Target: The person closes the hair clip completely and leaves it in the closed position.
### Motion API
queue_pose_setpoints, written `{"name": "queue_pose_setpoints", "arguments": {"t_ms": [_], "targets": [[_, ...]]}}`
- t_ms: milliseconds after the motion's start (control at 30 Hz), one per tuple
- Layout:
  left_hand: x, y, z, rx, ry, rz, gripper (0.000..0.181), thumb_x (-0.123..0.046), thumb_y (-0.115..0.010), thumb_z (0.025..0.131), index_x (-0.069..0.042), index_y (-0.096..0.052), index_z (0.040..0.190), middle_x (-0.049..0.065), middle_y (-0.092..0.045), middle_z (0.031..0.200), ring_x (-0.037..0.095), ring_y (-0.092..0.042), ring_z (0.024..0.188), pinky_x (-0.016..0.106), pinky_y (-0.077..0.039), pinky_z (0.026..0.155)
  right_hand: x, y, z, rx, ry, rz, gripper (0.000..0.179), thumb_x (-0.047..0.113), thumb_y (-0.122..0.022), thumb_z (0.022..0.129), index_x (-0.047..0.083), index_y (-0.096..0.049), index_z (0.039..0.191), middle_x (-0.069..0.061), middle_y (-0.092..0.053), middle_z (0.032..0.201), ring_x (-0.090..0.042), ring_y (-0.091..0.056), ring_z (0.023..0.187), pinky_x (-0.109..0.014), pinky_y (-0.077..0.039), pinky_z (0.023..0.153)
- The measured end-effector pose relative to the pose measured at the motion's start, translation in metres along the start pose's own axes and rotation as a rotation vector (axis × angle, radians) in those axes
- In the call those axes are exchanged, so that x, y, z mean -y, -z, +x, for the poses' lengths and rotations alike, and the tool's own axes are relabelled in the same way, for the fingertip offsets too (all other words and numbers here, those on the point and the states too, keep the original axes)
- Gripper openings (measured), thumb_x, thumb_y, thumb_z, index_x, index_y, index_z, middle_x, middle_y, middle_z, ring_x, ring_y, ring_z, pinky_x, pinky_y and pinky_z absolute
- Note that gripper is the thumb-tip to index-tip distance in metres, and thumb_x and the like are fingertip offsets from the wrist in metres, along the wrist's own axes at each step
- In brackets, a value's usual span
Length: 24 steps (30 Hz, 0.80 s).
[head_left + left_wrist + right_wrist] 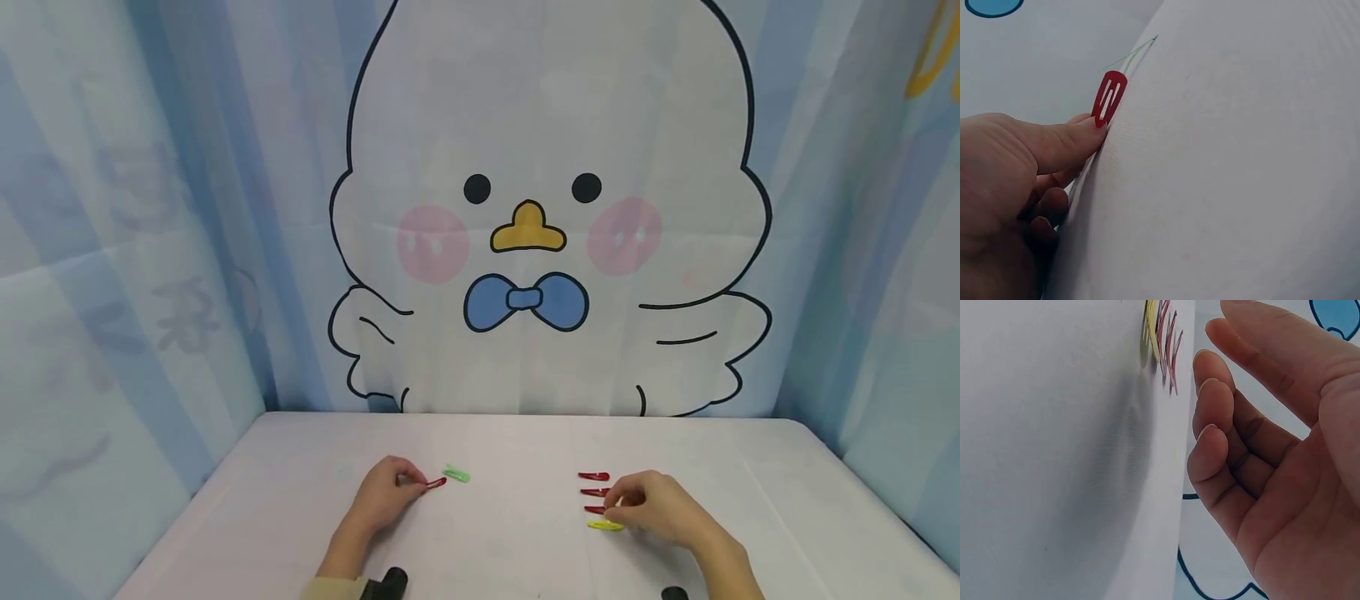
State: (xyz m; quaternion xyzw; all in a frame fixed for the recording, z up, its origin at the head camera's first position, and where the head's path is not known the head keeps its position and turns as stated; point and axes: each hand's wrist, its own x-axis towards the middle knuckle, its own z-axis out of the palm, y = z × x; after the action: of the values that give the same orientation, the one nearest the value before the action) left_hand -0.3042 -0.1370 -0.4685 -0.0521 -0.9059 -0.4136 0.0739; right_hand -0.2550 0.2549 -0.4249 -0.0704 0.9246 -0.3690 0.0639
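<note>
On the left of the table, my left hand (386,493) pinches one end of a red snap hair clip (1110,97) between thumb and fingers. A light green hair clip (457,474) lies just past its tip. My right hand (660,508) hovers over a short column of clips, fingers loosely bent with nothing between them. That column has a far red hair clip (595,476), two more red ones partly behind the fingertips, and a yellow hair clip (604,526) nearest me. The right wrist view shows the yellow and red clips edge-on beyond the fingertips.
The white table (517,550) reaches back to a curtain (540,358) printed with a cartoon bird. More blue and white curtain hangs on both sides. Dark wrist-worn pieces show at the bottom edge near each wrist.
</note>
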Motion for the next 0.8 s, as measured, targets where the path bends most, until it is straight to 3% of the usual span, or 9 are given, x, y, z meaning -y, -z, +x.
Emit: {"name": "queue_pose_setpoints", "arguments": {"t_ms": [267,633,800], "targets": [[-0.002,0.004,-0.001,0.095,0.010,-0.104,0.005,-0.004,-0.075,0.088,-0.007,-0.070,0.088,-0.001,-0.060,0.080,0.018,-0.050,0.075,0.035,-0.041,0.069,-0.001,0.002,-0.002,0.017,0.064,0.010,0.008,0.018,-0.079,0.086,0.014,-0.073,0.089,0.001,-0.058,0.074,-0.018,-0.052,0.069,-0.029,-0.042,0.058],[-0.013,0.014,0.001,0.182,0.006,-0.218,0.006,-0.005,-0.074,0.090,-0.006,-0.071,0.095,0.002,-0.065,0.086,0.019,-0.053,0.074,0.032,-0.045,0.061,0.004,0.005,-0.004,0.017,0.125,0.024,0.010,0.021,-0.078,0.088,0.014,-0.074,0.093,0.002,-0.060,0.078,-0.018,-0.053,0.074,-0.028,-0.044,0.062],[-0.021,0.015,0.003,0.248,-0.072,-0.294,0.008,-0.008,-0.074,0.091,-0.005,-0.071,0.097,0.002,-0.067,0.088,0.019,-0.055,0.072,0.031,-0.045,0.061,0.006,0.006,-0.005,0.005,0.162,0.000,0.009,0.023,-0.078,0.089,0.016,-0.073,0.091,0.004,-0.060,0.079,-0.015,-0.054,0.076,-0.028,-0.044,0.065]]}}
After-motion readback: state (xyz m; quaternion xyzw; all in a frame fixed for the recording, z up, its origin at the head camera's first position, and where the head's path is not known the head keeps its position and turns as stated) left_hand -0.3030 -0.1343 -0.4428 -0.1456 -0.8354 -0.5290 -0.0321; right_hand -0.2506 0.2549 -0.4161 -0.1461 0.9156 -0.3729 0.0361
